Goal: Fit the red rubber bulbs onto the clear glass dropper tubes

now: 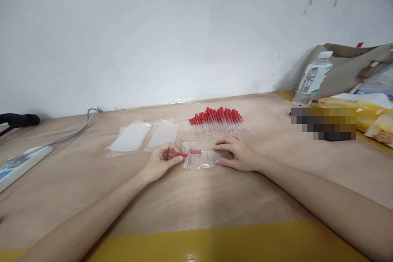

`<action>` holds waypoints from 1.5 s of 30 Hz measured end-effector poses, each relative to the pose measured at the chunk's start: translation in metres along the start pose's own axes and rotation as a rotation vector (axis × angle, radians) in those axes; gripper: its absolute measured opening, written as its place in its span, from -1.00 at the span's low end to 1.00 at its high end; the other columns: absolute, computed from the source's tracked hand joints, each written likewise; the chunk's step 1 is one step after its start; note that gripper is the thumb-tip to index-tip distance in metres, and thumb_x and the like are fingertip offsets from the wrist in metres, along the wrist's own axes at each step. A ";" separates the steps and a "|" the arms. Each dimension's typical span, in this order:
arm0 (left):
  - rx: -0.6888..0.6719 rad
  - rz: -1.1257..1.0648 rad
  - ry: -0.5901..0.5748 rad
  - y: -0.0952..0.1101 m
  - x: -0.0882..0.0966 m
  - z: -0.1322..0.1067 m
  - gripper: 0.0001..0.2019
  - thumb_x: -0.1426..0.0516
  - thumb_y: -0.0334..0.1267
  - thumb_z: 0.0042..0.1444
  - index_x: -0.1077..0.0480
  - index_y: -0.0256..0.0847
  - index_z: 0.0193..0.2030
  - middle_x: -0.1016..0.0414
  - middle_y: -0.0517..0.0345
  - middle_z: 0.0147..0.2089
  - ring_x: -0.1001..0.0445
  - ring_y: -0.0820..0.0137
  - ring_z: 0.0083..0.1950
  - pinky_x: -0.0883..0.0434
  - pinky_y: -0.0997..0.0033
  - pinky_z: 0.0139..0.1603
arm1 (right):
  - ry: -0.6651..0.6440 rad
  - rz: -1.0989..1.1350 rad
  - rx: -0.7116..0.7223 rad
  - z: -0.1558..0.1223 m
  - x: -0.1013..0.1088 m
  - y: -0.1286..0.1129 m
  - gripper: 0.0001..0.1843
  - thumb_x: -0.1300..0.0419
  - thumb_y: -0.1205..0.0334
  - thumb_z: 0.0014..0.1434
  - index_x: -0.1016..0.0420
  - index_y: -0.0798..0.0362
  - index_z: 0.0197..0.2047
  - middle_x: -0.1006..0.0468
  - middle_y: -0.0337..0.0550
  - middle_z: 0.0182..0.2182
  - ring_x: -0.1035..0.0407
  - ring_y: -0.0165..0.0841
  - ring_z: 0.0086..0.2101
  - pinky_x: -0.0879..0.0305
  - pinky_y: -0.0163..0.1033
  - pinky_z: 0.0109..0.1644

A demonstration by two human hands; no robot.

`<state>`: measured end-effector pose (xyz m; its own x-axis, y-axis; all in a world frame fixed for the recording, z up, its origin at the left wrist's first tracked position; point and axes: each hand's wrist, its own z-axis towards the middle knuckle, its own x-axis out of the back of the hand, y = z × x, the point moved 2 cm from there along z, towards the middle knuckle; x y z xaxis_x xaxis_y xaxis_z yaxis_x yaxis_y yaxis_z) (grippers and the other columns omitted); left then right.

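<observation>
A small clear plastic bag [201,160] lies on the brown table [196,200] between my hands. My left hand [162,160] pinches the red bulb end of a dropper [188,154] at the bag's left opening; its clear stem reaches into the bag. My right hand [238,153] rests flat on the right end of the bag, fingers stretched out and pressing it down. Just behind the bag lies a row of several droppers with red bulbs [219,122].
Two stacks of clear bags [130,138] [162,134] lie at the back left. A power strip [18,164] with a grey cable sits far left. A water bottle [311,80], a tan bag [353,65] and yellow packets [368,114] crowd the right.
</observation>
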<state>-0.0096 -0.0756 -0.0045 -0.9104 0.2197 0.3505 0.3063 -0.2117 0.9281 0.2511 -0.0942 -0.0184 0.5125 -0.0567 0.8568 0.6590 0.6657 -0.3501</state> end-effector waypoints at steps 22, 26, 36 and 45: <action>-0.107 0.168 -0.046 -0.011 -0.016 0.003 -0.75 -0.24 -0.20 -0.16 -0.27 -0.23 -0.41 -0.27 0.28 -0.50 -0.20 0.53 -0.51 -0.18 0.54 -0.50 | -0.006 0.023 0.026 -0.001 -0.001 -0.001 -0.58 0.03 0.01 0.19 -0.34 0.00 0.04 -0.40 -0.06 -0.03 -0.22 -0.24 -0.01 -0.04 -0.02 0.08; -0.117 0.136 -0.158 -0.006 -0.016 0.001 -0.81 -0.16 -0.20 -0.06 -0.25 -0.20 -0.34 -0.27 0.25 -0.44 -0.21 0.52 -0.48 -0.20 0.52 -0.46 | -0.010 0.016 0.049 -0.001 -0.002 -0.002 -0.59 0.04 0.05 0.20 -0.32 0.00 0.06 -0.40 -0.05 -0.03 -0.23 -0.24 -0.02 -0.06 -0.01 0.07; -0.043 0.015 -0.128 0.000 0.006 0.012 -0.76 -0.20 -0.16 -0.11 -0.30 -0.19 -0.31 -0.39 0.13 -0.33 -0.35 0.39 -0.27 -0.26 0.43 -0.22 | -0.015 0.003 0.031 -0.002 -0.004 -0.001 -0.58 -0.01 0.03 0.16 -0.34 0.00 0.05 -0.38 -0.03 -0.03 -0.22 -0.22 -0.01 -0.11 -0.02 0.07; -0.138 0.316 0.170 0.011 0.007 0.089 -0.78 -0.23 -0.19 -0.20 -0.47 -0.21 -0.36 -0.47 0.07 -0.28 -0.38 0.33 -0.30 -0.28 0.38 -0.21 | -0.009 0.004 0.045 -0.002 -0.003 -0.002 -0.59 -0.01 0.04 0.17 -0.34 -0.01 0.04 -0.38 -0.03 -0.03 -0.23 -0.22 -0.02 -0.12 -0.03 0.05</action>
<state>0.0117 0.0079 0.0194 -0.8139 -0.0357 0.5799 0.5493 -0.3725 0.7480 0.2491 -0.0969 -0.0213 0.5103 -0.0475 0.8587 0.6311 0.6990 -0.3364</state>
